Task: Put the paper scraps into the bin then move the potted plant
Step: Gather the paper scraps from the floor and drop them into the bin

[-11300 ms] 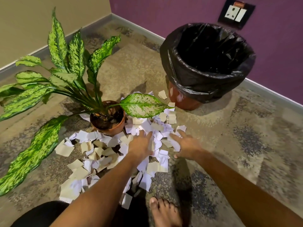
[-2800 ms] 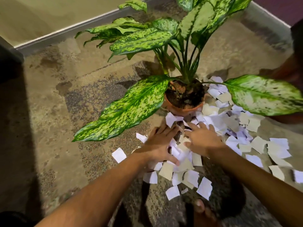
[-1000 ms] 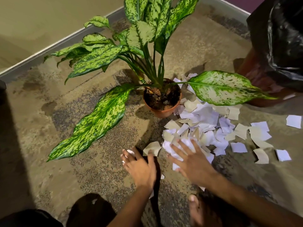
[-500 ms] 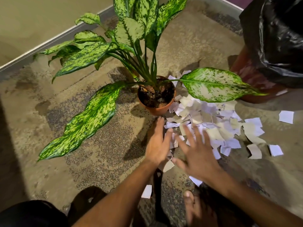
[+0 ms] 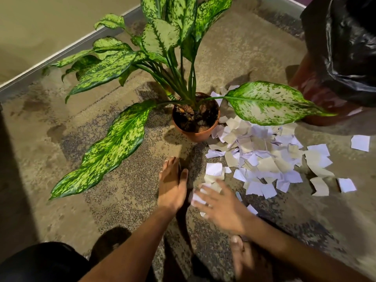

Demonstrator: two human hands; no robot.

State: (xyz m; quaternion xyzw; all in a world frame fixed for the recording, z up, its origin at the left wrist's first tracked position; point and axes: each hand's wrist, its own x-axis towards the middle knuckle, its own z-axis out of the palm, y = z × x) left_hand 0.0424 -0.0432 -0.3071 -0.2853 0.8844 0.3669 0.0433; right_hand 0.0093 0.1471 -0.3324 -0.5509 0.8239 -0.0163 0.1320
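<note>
1. Floor (image 5: 234, 49): mottled tan and grey speckled surface, lying flat under everything; a pale skirting strip (image 5: 67, 51) is running along the beige wall (image 5: 40, 19) at 10 o'clock.
2. Potted plant (image 5: 196, 117): terracotta pot standing upright near frame centre, dark soil showing, long variegated leaves spreading toward 8, 10, 12 and 3 o'clock.
3. Bin (image 5: 341, 64): sitting at 2 o'clock, lined with a black plastic bag, reddish-brown body showing below the liner. One leaf tip is reaching just beside its base.
4. Paper scraps (image 5: 262, 155): white and beige pieces lying in a loose heap at 4 o'clock from the pot, touching the pot's side; a few strays are lying apart toward 3 o'clock.
5. Left hand (image 5: 173, 186): lying flat, palm down on bare floor at 6 o'clock from the pot, fingers straight and together, holding nothing; scraps are lying just beside it at 3 o'clock.
6. Right hand (image 5: 219, 204): motion-blurred, fingers spread and relaxed, resting over the nearest edge of the scrap heap; several white pieces are showing under and just beyond its fingertips. No closed hold visible.
7. A bare foot (image 5: 244, 259) is showing at 5 o'clock, bottom edge of frame.
</note>
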